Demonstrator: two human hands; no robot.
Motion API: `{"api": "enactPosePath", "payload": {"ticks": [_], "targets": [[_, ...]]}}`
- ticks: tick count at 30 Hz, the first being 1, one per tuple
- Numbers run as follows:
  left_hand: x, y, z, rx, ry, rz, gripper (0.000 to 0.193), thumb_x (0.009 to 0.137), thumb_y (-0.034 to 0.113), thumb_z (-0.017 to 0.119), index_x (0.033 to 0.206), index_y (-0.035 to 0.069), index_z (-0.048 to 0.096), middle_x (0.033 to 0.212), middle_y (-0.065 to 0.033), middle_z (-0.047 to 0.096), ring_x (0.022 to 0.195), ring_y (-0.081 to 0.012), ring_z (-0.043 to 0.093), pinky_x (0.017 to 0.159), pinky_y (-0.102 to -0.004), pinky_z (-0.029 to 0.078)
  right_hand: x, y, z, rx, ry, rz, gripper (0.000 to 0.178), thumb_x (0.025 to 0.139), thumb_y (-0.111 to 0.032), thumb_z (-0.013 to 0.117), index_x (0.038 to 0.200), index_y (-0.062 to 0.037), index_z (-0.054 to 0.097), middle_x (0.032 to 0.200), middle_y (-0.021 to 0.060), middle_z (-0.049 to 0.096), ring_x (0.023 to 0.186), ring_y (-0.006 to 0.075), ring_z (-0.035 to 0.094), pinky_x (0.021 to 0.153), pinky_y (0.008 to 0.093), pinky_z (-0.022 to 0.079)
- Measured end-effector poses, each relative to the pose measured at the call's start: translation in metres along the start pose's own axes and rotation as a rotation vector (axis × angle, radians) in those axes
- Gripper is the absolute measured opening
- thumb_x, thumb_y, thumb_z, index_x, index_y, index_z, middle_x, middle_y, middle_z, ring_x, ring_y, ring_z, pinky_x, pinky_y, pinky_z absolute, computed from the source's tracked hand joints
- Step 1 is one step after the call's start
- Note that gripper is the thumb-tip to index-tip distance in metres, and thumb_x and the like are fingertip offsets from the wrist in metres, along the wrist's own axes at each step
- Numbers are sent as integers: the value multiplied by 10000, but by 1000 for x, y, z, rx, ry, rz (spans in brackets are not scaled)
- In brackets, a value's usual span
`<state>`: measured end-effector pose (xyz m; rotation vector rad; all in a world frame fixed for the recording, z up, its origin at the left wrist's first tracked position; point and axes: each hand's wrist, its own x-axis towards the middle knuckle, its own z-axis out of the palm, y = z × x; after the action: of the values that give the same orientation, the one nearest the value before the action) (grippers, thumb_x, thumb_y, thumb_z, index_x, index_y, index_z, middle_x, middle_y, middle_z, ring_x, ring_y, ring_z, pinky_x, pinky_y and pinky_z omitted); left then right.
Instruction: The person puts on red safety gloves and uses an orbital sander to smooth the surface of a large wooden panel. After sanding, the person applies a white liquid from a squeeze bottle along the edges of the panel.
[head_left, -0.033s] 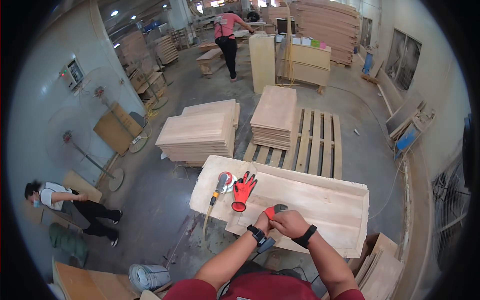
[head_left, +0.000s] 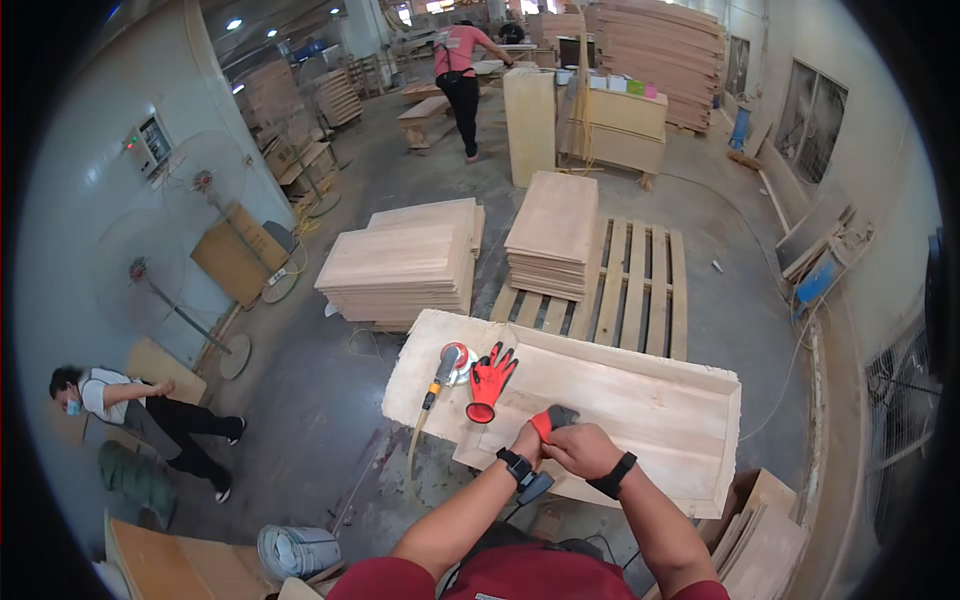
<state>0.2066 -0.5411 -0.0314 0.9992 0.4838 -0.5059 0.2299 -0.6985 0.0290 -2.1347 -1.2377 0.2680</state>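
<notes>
the right hand [head_left: 588,448] is clutching a glove [head_left: 545,424] bunched against the left hand [head_left: 528,443], whose hidden fingers are leaving its grip impossible to tell. light, soft and stretchy by its look, the glove is probably offering its best hold at the cuff. a second glove [head_left: 489,378] is lying ahead, left of both hands.

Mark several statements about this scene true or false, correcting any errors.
1. A red-and-black five-fingered glove lies right of the grey-and-red round-headed sander. True.
2. The left hand holds the sander. False: it lies on the pale wooden board, touched by neither hand.
3. The right hand meets the left at a second, red-and-grey glove. True.
4. A metal drum stands on the slatted wooden pallet. False: it bears a stack of flat, pale wooden panels.
</notes>
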Motion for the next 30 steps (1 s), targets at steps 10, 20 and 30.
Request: {"api": "enactPosePath", "payload": {"ticks": [10, 20, 30], "targets": [[-24, 79, 50, -627, -553, 430, 521, 1128, 251, 372, 1598, 43, 293, 1630, -141, 369, 1498, -291, 368, 1273, -404, 262, -28, 16, 25, 78, 4, 73, 204, 1017, -298, 576, 1013, -117, 669, 878, 181, 677, 797, 415, 650, 697, 513, 520], [9, 54, 32, -217, -399, 578, 561, 1113, 324, 398, 1617, 103, 289, 1672, -128, 308, 1508, -306, 361, 1244, -427, 273, -25, 21, 15, 43, -25, -81, 173, 940, -248, 648, 921, -77, 662, 864, 159, 689, 833, 397, 660, 739, 507, 523], [11, 55, 33, -83, -329, 675, 643, 1091, 344, 474, 1636, 81, 258, 1690, -107, 283, 1559, -262, 263, 1274, -418, 201, -21, 41, 16, 78, -6, -25, 205, 966, -284, 634, 985, -94, 710, 906, 137, 722, 876, 386, 674, 741, 497, 529]]}}
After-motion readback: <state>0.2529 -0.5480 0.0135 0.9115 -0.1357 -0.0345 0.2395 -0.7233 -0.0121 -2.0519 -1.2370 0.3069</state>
